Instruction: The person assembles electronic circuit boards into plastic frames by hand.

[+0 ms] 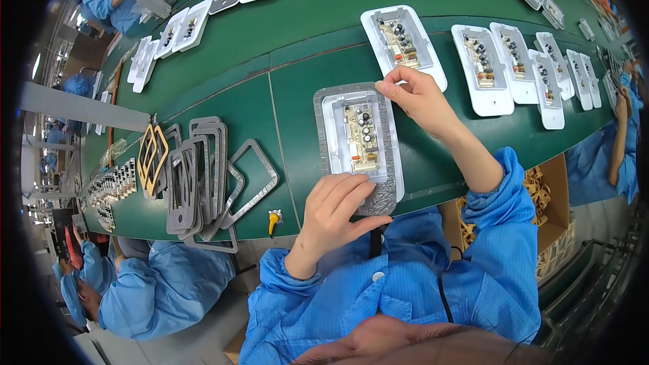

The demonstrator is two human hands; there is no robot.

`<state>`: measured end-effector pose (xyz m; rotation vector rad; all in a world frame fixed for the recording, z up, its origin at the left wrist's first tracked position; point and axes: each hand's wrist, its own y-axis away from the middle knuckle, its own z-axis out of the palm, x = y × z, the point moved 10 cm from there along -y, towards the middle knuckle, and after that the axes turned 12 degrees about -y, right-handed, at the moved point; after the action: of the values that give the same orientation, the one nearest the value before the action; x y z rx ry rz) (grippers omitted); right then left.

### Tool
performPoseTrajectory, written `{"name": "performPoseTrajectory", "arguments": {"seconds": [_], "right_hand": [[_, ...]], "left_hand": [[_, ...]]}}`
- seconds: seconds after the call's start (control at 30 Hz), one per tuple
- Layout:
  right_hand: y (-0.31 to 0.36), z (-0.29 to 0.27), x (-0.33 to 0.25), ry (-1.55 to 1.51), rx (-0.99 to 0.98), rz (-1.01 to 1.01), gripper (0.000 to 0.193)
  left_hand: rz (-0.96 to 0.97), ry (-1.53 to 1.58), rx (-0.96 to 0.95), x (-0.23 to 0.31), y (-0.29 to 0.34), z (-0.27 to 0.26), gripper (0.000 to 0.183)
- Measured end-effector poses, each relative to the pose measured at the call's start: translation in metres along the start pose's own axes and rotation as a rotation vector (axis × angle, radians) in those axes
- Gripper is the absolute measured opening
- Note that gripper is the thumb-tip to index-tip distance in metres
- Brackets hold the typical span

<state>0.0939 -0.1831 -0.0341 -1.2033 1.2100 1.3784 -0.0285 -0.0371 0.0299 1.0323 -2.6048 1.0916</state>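
Head view, right hand [420, 100] pinching grey frame [323, 136] at upper corner, left hand [332, 209] over lower end, grip unclear, white tray [337, 150] beneath

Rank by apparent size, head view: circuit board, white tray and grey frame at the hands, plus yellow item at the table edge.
1. Grey frame and white tray: overlapping, look alike, unranked
2. Circuit board
3. Yellow item

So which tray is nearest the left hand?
The white tray straight ahead, bearing a grey frame; the left hand overlaps its near end. The other trays lie farther off.
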Motion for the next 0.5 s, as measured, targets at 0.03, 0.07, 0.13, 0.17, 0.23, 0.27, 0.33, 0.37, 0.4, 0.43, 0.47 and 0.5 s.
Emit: {"name": "performPoseTrajectory", "arguments": {"seconds": [0.03, 0.07, 0.13, 0.17, 0.23, 0.27, 0.33, 0.37, 0.4, 0.43, 0.47, 0.5], "right_hand": [[-0.0017, 0.0001, 0.0015, -0.003, -0.002, 0.001, 0.018], [-0.0022, -0.0005, 0.0026, -0.013, 0.009, -0.002, 0.017], [-0.0014, -0.0005, 0.0058, -0.029, 0.021, -0.003, 0.016], [-0.0022, -0.0018, 0.0058, -0.005, 0.03, -0.016, 0.016], [-0.0037, -0.0035, 0.008, 0.016, 0.037, -0.034, 0.015], [-0.0048, -0.0063, 0.0063, 0.053, 0.059, -0.088, 0.015], [-0.0056, -0.0094, 0.0026, 0.089, 0.081, -0.15, 0.015], [-0.0055, -0.0097, 0.0034, 0.121, 0.085, -0.145, 0.016], [-0.0058, -0.0098, 0.0039, 0.152, 0.09, -0.141, 0.016], [-0.0068, -0.0096, 0.0037, 0.152, 0.091, -0.147, 0.016], [-0.0066, -0.0089, 0.0032, 0.162, 0.09, -0.157, 0.016], [-0.0067, -0.0084, 0.0023, 0.173, 0.09, -0.166, 0.016]], "left_hand": [[-0.002, -0.002, -0.01, -0.0003, -0.0009, 0.0017, 0.055], [-0.002, -0.003, -0.016, -0.0004, -0.0006, 0.0024, 0.055], [-0.005, 0.001, -0.022, -0.001, 0.0003, 0.0032, 0.05], [-0.004, -0.002, -0.023, -0.0007, -0.0005, 0.0033, 0.05], [-0.005, -0.031, -0.015, 0.0003, -0.0022, 0.0019, 0.051], [-0.001, -0.035, -0.013, 0.0002, -0.0025, 0.003, 0.051], [-0.013, -0.055, -0.003, -0.0015, -0.0027, 0.0051, 0.055], [-0.008, -0.059, -0.001, -0.0004, -0.003, 0.0048, 0.055], [-0.019, -0.064, -0.007, -0.0007, -0.0033, 0.0051, 0.055], [-0.03, -0.068, -0.012, -0.0014, -0.0038, 0.0057, 0.055], [-0.027, -0.071, -0.011, -0.0003, -0.0038, 0.0055, 0.055], [-0.03, -0.077, -0.01, -0.0001, -0.0036, 0.0057, 0.054]]}}
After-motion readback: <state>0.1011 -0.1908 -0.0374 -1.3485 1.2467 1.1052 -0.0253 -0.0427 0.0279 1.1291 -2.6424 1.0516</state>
